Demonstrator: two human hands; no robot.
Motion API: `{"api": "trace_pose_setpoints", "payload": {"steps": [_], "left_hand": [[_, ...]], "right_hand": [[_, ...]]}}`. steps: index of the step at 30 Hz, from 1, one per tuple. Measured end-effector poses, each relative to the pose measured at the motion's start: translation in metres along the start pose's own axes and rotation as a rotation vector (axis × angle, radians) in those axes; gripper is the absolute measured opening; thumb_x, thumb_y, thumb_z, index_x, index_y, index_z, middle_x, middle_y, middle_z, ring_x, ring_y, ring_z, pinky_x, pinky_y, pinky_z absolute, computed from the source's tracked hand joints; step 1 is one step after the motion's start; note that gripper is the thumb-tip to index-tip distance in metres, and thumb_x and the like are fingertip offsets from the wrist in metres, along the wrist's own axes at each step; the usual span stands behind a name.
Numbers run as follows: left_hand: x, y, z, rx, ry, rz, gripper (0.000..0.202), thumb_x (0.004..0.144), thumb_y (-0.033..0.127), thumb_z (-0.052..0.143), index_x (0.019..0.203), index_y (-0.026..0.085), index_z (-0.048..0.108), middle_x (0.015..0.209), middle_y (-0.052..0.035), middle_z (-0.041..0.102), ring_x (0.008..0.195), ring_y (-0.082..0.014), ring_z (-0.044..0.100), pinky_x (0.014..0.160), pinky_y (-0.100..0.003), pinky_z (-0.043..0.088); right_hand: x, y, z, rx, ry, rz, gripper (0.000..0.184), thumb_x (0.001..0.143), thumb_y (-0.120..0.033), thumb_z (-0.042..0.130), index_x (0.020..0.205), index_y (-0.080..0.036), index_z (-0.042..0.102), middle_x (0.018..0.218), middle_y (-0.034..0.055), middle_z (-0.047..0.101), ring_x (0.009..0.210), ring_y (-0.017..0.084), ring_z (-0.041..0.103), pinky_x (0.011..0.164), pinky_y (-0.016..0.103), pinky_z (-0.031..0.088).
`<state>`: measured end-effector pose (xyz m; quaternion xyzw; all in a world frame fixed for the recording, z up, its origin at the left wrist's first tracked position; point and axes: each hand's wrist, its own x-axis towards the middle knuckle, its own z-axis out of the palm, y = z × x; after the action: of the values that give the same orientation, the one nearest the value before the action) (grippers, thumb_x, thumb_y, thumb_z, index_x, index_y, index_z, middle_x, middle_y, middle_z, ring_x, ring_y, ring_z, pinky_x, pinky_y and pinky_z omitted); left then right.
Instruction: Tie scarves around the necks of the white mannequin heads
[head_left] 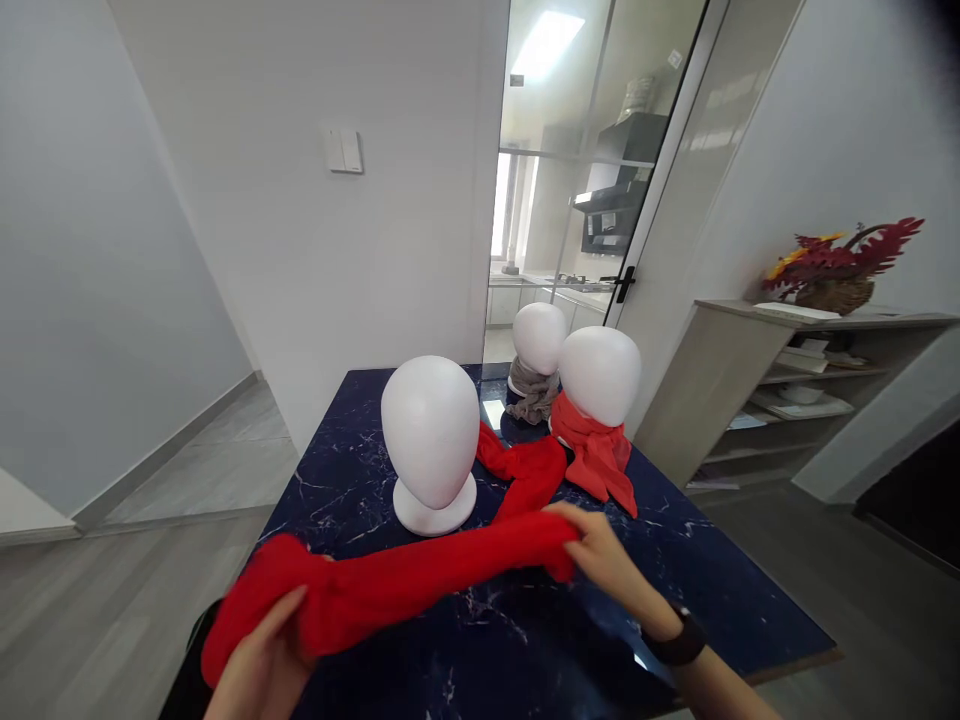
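A long red scarf is stretched between my hands above the front of the table. My left hand grips the scarf near one end, where the cloth bunches over the fingers. Farther along, my right hand is closed on the cloth, and a loose part of the scarf trails back onto the table behind it. Just beyond the scarf stands a bare white mannequin head on its round base.
On the dark blue marbled table, a mannequin head wears a coral scarf. Behind it, another head wears a grey-brown scarf. A shelf unit with a flower basket stands right, beside a glass door.
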<state>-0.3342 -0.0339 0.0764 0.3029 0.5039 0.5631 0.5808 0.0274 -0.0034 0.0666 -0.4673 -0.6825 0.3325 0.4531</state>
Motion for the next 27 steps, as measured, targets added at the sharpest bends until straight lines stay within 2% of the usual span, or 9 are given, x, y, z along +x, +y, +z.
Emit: {"api": "trace_pose_setpoints", "payload": {"steps": [2,5,8,10,12,16,21,24,27], "left_hand": [[0.006,-0.009,-0.002,-0.018,0.037,-0.156,0.022,0.066,0.023,0.070,0.087,0.018,0.068,0.091,-0.0064,0.071,0.092,-0.0258,0.066,0.078,-0.038,0.056],[-0.001,-0.016,-0.001,0.278,-0.130,-0.302,0.025,0.062,0.032,0.077,0.077,0.014,0.069,0.078,-0.0090,0.070,0.074,-0.0243,0.068,0.072,-0.035,0.055],[-0.018,-0.003,0.015,0.514,-0.268,-0.147,0.034,0.060,0.042,0.077,0.083,0.017,0.071,0.077,-0.0086,0.070,0.071,-0.0242,0.066,0.071,-0.035,0.053],[-0.026,0.014,0.039,0.488,-0.251,0.095,0.045,0.061,0.037,0.078,0.102,0.023,0.068,0.100,-0.0086,0.069,0.093,-0.0269,0.064,0.085,-0.036,0.050],[-0.026,0.031,0.071,0.466,-0.378,0.257,0.059,0.057,0.030,0.081,0.113,0.026,0.063,0.121,-0.0084,0.061,0.110,-0.0287,0.057,0.097,-0.037,0.044],[-0.003,0.055,0.123,0.452,-0.678,0.365,0.064,0.054,0.037,0.083,0.113,0.024,0.061,0.111,-0.0073,0.065,0.108,-0.0279,0.057,0.096,-0.037,0.042],[0.032,0.064,0.132,0.293,-1.386,-0.119,0.070,0.057,0.070,0.066,0.092,0.010,0.070,0.063,-0.0104,0.069,0.057,-0.0244,0.065,0.055,-0.031,0.048],[0.039,0.070,0.121,0.068,-1.297,-0.093,0.060,0.070,0.064,0.059,0.088,0.008,0.071,0.049,-0.0078,0.064,0.041,-0.0189,0.060,0.049,-0.027,0.045],[0.039,0.088,0.110,-0.086,-1.058,0.091,0.045,0.084,0.048,0.049,0.075,0.009,0.071,0.031,-0.0010,0.049,0.030,-0.0126,0.051,0.053,-0.026,0.046]], "right_hand": [[0.006,-0.007,-0.014,0.229,0.228,0.118,0.026,0.071,-0.016,0.051,0.093,-0.022,0.063,0.077,0.0011,0.067,0.066,0.018,0.061,0.059,0.028,0.049],[0.012,-0.028,-0.020,0.470,0.342,0.191,0.021,0.078,-0.030,0.054,0.097,-0.025,0.058,0.054,-0.0047,0.054,0.039,0.012,0.044,0.039,0.022,0.035],[0.018,-0.064,-0.010,0.339,0.144,0.112,0.014,0.078,-0.028,0.056,0.090,-0.023,0.060,0.061,-0.0032,0.058,0.046,0.011,0.048,0.044,0.021,0.037],[0.025,-0.090,0.001,0.123,-0.062,-0.018,0.013,0.075,-0.022,0.057,0.087,-0.021,0.062,0.069,-0.0014,0.061,0.058,0.012,0.054,0.054,0.021,0.041],[0.034,-0.112,0.012,-0.065,-0.225,-0.181,0.022,0.072,-0.014,0.056,0.092,-0.020,0.064,0.068,-0.0021,0.061,0.062,0.011,0.055,0.059,0.021,0.040],[0.059,-0.135,0.026,-0.276,-0.231,-0.453,0.034,0.066,-0.007,0.055,0.097,-0.019,0.063,0.073,-0.0018,0.064,0.063,0.010,0.056,0.061,0.020,0.038],[0.089,-0.140,0.019,-0.346,-0.051,-0.544,0.021,0.071,-0.012,0.056,0.089,-0.019,0.063,0.068,-0.0015,0.062,0.061,0.011,0.054,0.062,0.021,0.039],[0.096,-0.141,0.011,-0.178,-0.105,-0.429,0.022,0.072,-0.019,0.063,0.093,-0.019,0.063,0.083,0.0014,0.066,0.071,0.012,0.058,0.068,0.023,0.043],[0.096,-0.136,0.002,0.121,-0.542,-0.172,0.041,0.070,-0.035,0.070,0.106,-0.017,0.061,0.092,0.0044,0.068,0.079,0.015,0.062,0.069,0.024,0.047]]}}
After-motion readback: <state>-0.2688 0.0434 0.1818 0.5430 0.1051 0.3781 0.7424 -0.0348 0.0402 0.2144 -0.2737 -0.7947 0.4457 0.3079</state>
